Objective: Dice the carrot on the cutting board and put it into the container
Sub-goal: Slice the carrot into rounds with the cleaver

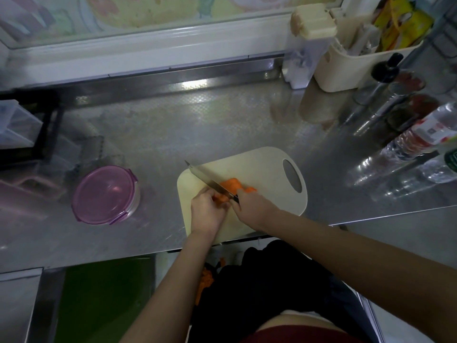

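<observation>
Right hand (249, 204) is curled round the handle of a knife (210, 180) over the near half of the cutting board (259, 164), with the blade running from the hand towards the board's far left corner, where its tip overhangs the edge. Left hand (206, 209) sits at the board's near left corner, fingers bent over and gripping the near end of the carrot (220, 198), just left of the blade. More orange carrot lies on the board immediately right of the blade, at about the board's centre; whether these are slices or dice cannot be told. The container (106, 194) stands on the steel counter (173, 125) well to the left of the board, and its purple lid (103, 191) appears to be on with the clips down. Orange matter (205, 280) shows below the board's near edge, off the counter; its nature is unclear. Assessment: the cutting step is in hand and the transfer step has not begun, as no carrot is visible in the container. The next move calls for the blade to come down close beside the left fingertips, so those fingers should be kept tucked back from the edge. The lid will need to come off before any carrot can go in.
</observation>
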The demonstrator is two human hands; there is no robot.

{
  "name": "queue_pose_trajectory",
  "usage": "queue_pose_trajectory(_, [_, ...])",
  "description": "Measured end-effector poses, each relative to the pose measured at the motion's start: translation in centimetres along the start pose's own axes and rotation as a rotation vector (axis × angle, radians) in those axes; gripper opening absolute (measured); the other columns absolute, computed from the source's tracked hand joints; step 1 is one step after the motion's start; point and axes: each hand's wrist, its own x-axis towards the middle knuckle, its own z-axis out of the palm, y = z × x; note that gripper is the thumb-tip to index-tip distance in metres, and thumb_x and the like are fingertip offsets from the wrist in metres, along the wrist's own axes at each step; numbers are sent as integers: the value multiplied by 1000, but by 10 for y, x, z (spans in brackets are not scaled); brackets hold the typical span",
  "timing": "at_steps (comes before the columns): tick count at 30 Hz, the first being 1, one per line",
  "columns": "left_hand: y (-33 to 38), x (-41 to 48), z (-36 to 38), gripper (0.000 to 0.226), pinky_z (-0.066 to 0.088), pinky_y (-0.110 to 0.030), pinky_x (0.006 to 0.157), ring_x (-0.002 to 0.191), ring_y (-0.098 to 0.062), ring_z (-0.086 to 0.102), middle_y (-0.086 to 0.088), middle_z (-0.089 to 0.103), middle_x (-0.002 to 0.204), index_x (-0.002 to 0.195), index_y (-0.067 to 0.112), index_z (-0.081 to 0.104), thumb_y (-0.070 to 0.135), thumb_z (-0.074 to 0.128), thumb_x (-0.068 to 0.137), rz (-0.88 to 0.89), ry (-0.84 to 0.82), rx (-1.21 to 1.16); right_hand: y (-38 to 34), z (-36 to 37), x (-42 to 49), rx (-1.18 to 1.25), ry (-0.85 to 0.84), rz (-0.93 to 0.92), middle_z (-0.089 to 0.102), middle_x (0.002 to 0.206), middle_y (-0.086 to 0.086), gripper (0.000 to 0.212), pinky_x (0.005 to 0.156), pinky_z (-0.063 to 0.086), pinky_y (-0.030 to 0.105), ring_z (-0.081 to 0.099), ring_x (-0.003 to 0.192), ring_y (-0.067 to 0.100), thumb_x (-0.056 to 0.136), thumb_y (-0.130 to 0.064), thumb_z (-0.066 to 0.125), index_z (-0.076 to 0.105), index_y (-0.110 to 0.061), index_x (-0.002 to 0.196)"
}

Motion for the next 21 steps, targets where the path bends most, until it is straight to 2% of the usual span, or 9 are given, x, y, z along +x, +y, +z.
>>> queue_pose_trajectory(9, [-2,1,2,4,30,-10,65,67,-11,47,-9,65,81,72,6,68,4,70,69,17,15,13,0,2,12,47,15,-13,60,110,26,35,82,43,41,56,103,41,98,-28,39,45,-2,121])
queue_pose_trajectory(13, [-3,1,1,11,29,-11,64,68,-10,47,1,59,78,71,11,65,11,76,69,-11,-23,16,2,-4,17,123,-3,-29,61,110,23,34,86,44,40,58,102,39,99,-27,40,45,-2,122])
queue_pose_trajectory(21, [-6,-4,2,16,31,-8,66,71,-7,52,13,56,73,71,16,62,15,78,70,-59,-36,-47,4,-19,2,232,24,-34,62,103,17,29,73,33,28,57,96,29,100,-27,38,54,-3,106])
